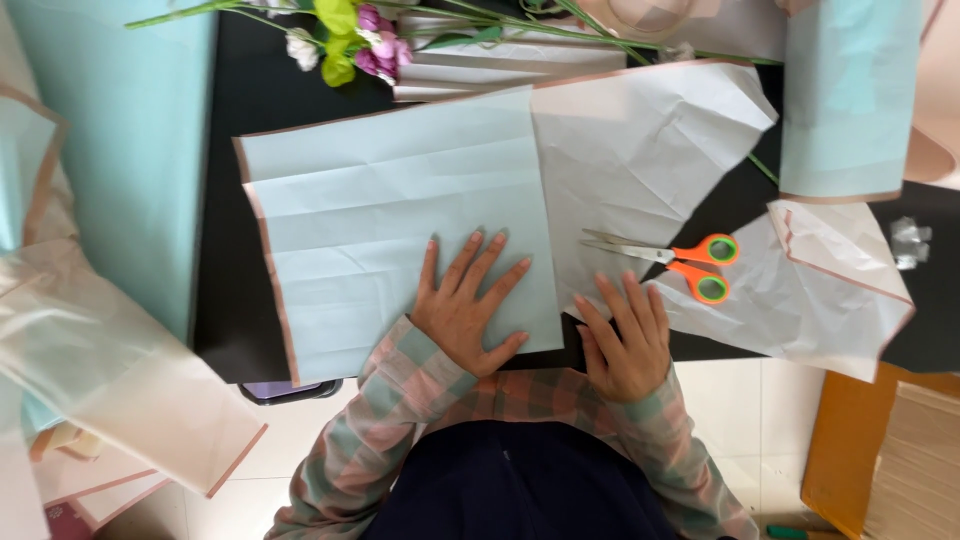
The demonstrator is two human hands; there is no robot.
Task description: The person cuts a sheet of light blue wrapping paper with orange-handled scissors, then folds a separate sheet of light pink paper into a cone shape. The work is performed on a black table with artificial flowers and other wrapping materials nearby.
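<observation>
My left hand (pixel 470 305) lies flat, fingers spread, on the lower right part of a pale blue wrapping sheet (pixel 380 210) with a pinkish-brown border, spread on a black table (pixel 225 250). My right hand (pixel 625 335) rests flat at the table's near edge, on the lower edge of a creased white sheet (pixel 640 150) that lies beside the blue one. Orange-handled scissors (pixel 670 258) lie shut on the white sheet, just beyond my right fingertips. Neither hand holds anything.
Flowers with green stems (pixel 345 40) lie across the table's far edge beside a folded white paper (pixel 500 65). More blue sheets hang at left (pixel 120 150) and far right (pixel 850 95). Another crumpled white sheet (pixel 830 290) lies right. A wooden board (pixel 850 440) stands on the tiled floor.
</observation>
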